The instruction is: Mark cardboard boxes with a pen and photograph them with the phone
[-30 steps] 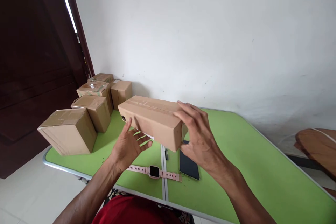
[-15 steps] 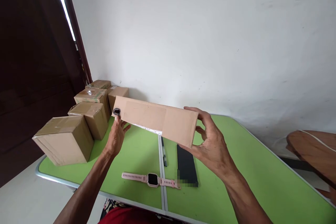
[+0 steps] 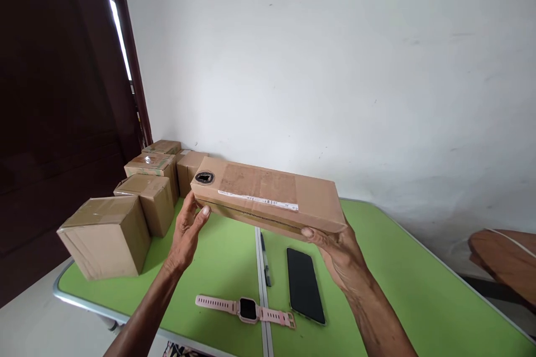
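Note:
A long brown cardboard box [image 3: 318, 195] is held up over the table between my two hands. Its top face bears a black-ringed hole at the left end, a darker tape patch and a white barcode strip. My left hand [image 3: 188, 228] grips the left end, thumb on the front side. At the right end my right hand [image 3: 339, 251] is closed round the lower corner, thumb along the front edge. Below the box lie a pink smartwatch [image 3: 248, 309], a black smartphone [image 3: 305, 284] and a dark pen [image 3: 266, 259].
Several cardboard boxes stand at the table's left, the nearest box [image 3: 104, 237] large and taped. The green folding table [image 3: 402, 290] has a metal rim and a centre seam. A white wall [image 3: 318, 67] rises behind. A brown wooden surface [image 3: 506, 256] is at the right.
The box has been turned in my hands so that the face with the barcode strip and hole shows more fully. My right hand has shifted its grip to the lower corner.

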The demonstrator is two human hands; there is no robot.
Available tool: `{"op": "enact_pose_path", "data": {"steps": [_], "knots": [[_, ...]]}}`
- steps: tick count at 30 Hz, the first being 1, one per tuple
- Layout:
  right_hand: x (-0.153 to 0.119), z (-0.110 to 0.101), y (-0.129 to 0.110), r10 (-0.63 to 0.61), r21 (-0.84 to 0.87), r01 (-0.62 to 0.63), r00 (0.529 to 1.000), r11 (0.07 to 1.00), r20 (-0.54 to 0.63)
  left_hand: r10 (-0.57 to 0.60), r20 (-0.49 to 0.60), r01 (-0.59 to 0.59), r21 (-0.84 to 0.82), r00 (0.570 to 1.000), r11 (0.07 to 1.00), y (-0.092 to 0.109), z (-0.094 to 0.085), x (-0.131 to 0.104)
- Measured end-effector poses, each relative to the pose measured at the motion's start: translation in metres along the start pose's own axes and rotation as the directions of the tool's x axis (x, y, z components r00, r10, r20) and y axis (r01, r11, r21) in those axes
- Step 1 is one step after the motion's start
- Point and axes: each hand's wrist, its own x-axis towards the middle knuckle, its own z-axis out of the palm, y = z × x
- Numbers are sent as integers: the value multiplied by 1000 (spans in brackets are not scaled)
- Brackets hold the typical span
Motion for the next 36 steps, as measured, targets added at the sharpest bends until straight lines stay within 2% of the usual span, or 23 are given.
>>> {"op": "enact_pose_path", "data": {"steps": [6,10,12,15,17,18,21,23,26,28,30,31,33,35,36], "knots": [[-2,1,5,74,101,-73,997,992,-6,-14,-3,14,17,1000,1000,9,-3,4],[-7,-1,21,146,135,-142,989,981,-18,-64,24,65,-15,998,998,8,-2,3],[-15,3,33,187,152,-182,982,971,-15,-61,-22,61,-28,998,998,6,2,2],[-40,19,58,179,163,-179,984,970,17,-47,-203,30,-85,978,996,4,11,3],[-61,34,78,149,127,-152,988,980,29,-36,-267,-3,-144,963,990,5,16,6],[-72,41,88,172,84,-176,984,981,51,-25,-261,-20,-168,965,986,6,17,7],[-94,65,114,191,-34,-191,981,981,13,34,-187,-65,-162,982,985,15,17,8],[-98,81,124,107,-59,-110,993,992,-38,78,-144,-93,-104,987,990,24,18,4],[-93,101,127,-81,-90,76,995,993,-63,123,-102,-130,-57,987,990,39,22,-6],[-87,105,128,-124,-140,117,992,983,-36,135,-93,-140,-54,986,989,48,25,-10],[-79,98,128,-71,-216,80,996,973,49,181,-109,-184,-14,977,983,52,23,-8],[-74,91,126,-17,-254,42,995,966,101,212,-115,-211,24,970,977,51,19,-5],[-61,76,118,109,-296,-65,985,953,135,270,-101,-258,117,957,959,46,7,4],[-45,68,100,191,-247,-178,981,953,31,283,-31,-271,205,958,940,34,-5,12],[-36,68,88,194,-201,-189,981,961,1,282,11,-275,247,959,929,27,-8,15]]}}
